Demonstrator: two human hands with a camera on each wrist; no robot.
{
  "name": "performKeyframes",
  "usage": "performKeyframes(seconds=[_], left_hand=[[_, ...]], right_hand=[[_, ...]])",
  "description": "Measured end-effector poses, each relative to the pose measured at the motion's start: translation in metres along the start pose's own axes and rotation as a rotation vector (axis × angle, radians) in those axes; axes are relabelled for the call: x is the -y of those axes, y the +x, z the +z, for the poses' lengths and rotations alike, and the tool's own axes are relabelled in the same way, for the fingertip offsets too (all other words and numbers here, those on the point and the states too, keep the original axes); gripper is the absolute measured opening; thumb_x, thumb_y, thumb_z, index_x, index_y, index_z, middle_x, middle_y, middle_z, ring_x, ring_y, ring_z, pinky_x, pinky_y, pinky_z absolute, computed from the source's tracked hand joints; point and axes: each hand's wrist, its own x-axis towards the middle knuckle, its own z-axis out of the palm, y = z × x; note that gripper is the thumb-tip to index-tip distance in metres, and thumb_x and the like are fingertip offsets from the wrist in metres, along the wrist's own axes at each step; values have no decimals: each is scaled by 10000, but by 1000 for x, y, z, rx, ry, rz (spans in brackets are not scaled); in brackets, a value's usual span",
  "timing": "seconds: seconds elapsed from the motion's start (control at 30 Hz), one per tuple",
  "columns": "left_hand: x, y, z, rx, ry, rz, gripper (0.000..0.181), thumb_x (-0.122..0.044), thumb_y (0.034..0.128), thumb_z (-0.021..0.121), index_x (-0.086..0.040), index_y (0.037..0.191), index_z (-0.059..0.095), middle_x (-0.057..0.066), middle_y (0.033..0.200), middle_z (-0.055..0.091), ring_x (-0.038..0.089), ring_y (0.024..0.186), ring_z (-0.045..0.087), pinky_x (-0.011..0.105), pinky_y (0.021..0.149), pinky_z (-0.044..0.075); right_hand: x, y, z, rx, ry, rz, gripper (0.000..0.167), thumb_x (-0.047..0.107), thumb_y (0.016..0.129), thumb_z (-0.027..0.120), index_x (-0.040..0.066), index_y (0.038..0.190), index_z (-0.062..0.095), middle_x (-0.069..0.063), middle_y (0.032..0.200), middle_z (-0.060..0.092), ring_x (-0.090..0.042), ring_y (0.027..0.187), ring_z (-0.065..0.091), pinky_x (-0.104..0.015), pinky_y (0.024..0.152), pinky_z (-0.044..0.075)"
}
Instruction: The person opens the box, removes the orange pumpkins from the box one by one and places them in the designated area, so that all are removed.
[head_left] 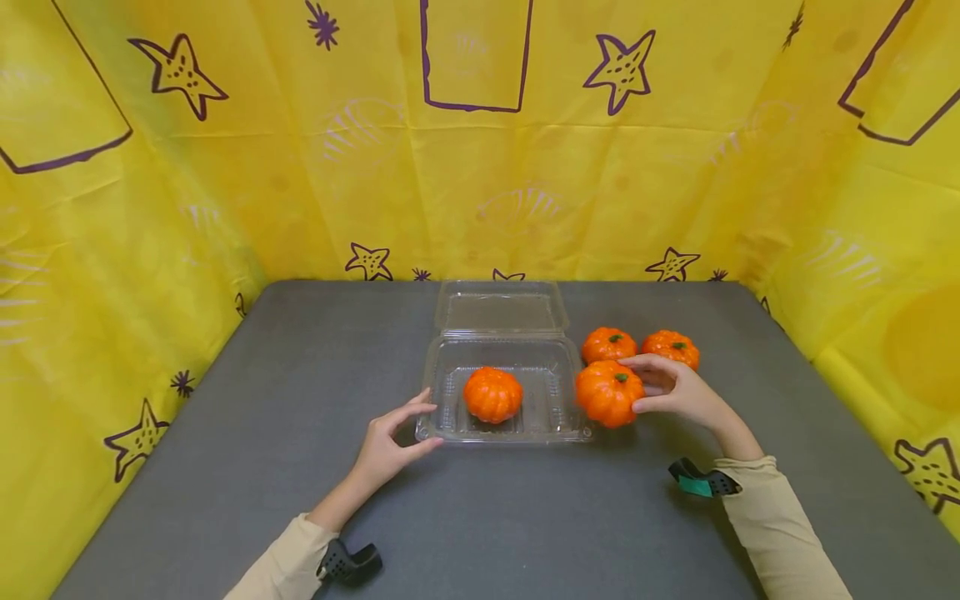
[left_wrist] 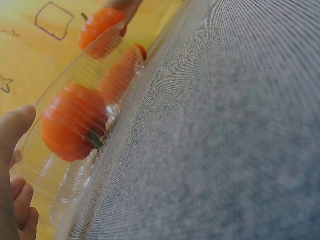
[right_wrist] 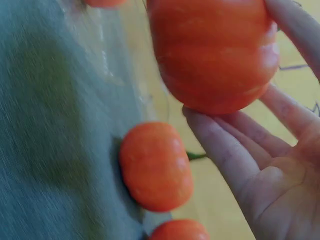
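My right hand point(head_left: 686, 396) holds a small orange toy pumpkin point(head_left: 609, 393) with a green stem, thumb and fingers around its side. In the right wrist view this pumpkin point(right_wrist: 215, 52) is raised above the table, beside the container's right edge. A clear plastic clamshell container point(head_left: 551, 425) lies with its lid folded back, and one pumpkin point(head_left: 492, 395) sits inside it. At the container's front left corner is my left hand point(head_left: 386, 446), its thumb and fingers spread and loosely bent at the rim. The left wrist view shows its fingers point(left_wrist: 22, 200) beside the clear wall.
Two more pumpkins, one nearer the container point(head_left: 606, 342) and one farther right point(head_left: 670, 343), stand on the grey table point(head_left: 262, 433) behind my right hand. The opened lid point(head_left: 501, 310) reaches toward the back edge. Yellow patterned cloth point(head_left: 480, 192) surrounds the table's back and sides.
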Motion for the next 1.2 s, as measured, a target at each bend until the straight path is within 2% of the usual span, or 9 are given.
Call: performKeyframes(seconds=[0.17,0.33,0.43,0.8,1.2], left_hand=[[1,0,0,-3,-3,6,418,73,587,782,61,971,618,278,1138,530,408,1043,502,196,911,352],[2,-1,-1,-3,2,9,420,72,584,784,77,968,612,276,1137,531,404,1041,505,190,910,351],[2,-2,-1,-1,-4,5,420,73,586,783,81,969,610,274,1141,530,401,1045,504,193,913,350],[4,-2,-1,-2,-3,5,424,72,585,784,58,975,618,270,1144,531,391,1052,503,196,913,349],[3,0,1,-1,-8,1,421,74,590,781,79,975,609,264,1150,529,385,1054,504,196,912,348]], right_hand=[[-3,-6,-10,-27,-86,106,479,-59,728,692,-134,1149,478,42,1144,568,-63,1010,545,-224,791,459],[-8,-9,-16,-50,-193,222,479,32,724,730,-109,1131,520,-144,1135,571,-53,953,567,-213,770,464],[-13,-9,-17,-42,-218,257,467,46,713,743,-102,1100,530,-235,1118,546,-77,927,579,-222,765,469],[-19,-7,-15,11,-275,291,429,106,689,772,-39,1010,528,-192,1077,553,-219,949,576,-271,795,464],[-19,-8,-14,-15,-273,294,481,86,686,772,-62,1047,491,-192,1087,533,-285,1022,529,-300,816,457]])
